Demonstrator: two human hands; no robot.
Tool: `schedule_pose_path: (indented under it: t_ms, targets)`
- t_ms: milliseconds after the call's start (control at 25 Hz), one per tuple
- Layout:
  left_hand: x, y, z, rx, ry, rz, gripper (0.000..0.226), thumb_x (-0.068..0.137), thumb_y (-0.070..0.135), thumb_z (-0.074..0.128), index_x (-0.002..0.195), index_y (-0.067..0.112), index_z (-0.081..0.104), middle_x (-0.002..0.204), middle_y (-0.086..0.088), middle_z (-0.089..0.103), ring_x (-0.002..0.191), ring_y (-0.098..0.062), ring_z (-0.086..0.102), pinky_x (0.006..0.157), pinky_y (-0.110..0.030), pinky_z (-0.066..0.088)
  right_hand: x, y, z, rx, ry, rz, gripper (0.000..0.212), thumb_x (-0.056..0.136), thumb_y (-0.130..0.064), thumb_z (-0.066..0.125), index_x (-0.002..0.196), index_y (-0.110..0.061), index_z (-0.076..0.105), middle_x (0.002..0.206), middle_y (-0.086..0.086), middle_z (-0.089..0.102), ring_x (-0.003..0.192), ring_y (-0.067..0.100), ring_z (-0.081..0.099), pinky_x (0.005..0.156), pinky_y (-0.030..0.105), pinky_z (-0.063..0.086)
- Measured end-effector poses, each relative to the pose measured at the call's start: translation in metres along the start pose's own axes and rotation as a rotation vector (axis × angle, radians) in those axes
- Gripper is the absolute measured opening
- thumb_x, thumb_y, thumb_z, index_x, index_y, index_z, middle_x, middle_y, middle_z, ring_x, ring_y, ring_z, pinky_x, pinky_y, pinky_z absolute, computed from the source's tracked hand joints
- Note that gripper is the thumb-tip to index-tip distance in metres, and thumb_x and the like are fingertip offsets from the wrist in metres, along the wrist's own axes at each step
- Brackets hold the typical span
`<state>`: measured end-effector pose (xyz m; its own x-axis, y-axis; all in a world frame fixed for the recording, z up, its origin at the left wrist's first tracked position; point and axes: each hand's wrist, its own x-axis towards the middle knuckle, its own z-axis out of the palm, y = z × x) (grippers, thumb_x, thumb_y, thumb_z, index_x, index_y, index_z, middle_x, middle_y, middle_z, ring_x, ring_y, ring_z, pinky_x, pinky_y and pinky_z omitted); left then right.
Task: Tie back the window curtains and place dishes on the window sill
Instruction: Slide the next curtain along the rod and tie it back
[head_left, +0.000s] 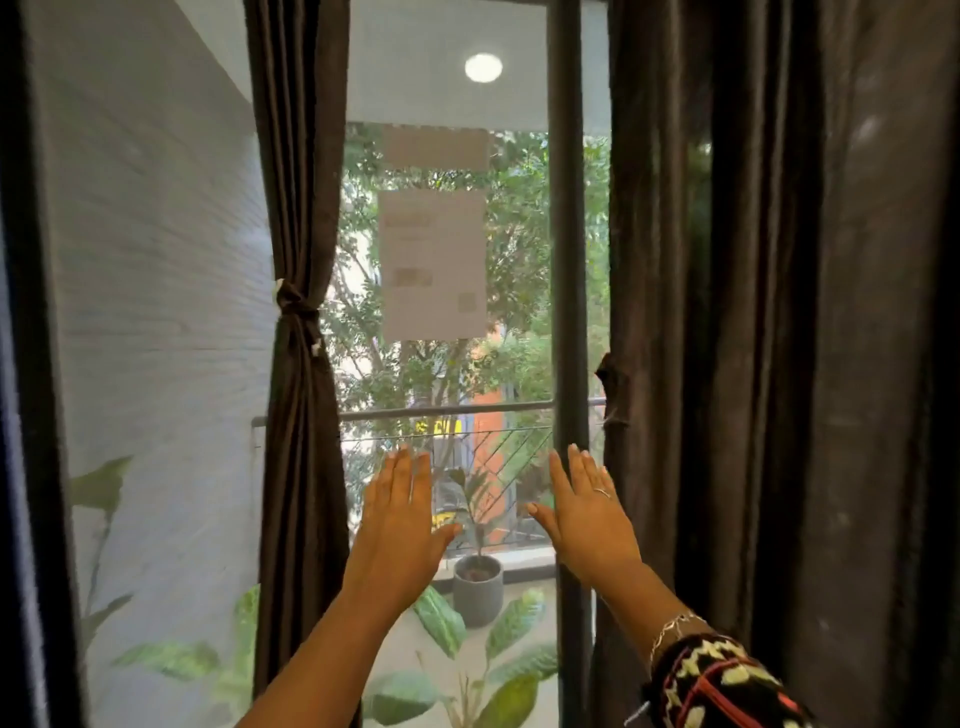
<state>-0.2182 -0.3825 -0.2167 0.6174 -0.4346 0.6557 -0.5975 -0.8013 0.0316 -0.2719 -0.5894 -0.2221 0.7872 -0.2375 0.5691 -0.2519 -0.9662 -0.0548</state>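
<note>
Before the window, our left hand (402, 506) and right hand (584, 506) raised flat, fingers straight, grasping nothing, left curtain (301, 208) tied back.

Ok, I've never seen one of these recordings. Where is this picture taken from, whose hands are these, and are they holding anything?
There is no machine here. A person does the job with bare hands, and the single picture comes from a camera worn on their head, looking forward at a window. The left hand and the right hand are held up toward the glass with straight fingers, and neither holds anything. The left curtain is gathered in by a tie. The right curtain hangs beside the dark frame bar; I cannot tell whether it is tied. A blurred paper sheet is stuck on the glass, and a potted plant stands outside. No dishes or sill are in view.
</note>
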Motion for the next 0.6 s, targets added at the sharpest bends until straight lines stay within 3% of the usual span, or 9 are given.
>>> schedule_pose_path:
  t_ms: [600]
  targets:
    - [0.130,0.188,0.048,-0.128,0.150,0.030,0.079,0.092,0.053,0.034,0.146,0.013,-0.007,0.155,-0.010,-0.012,0.143,-0.023,-0.011,0.116,-0.033,-0.002,0.083,0.205,-0.057,-0.028,0.160,-0.075,0.069,0.095,-0.053,0.023,0.148,-0.015,0.001,0.156,0.011,-0.001,0.144,0.024,-0.004,0.116,0.034,-0.001]
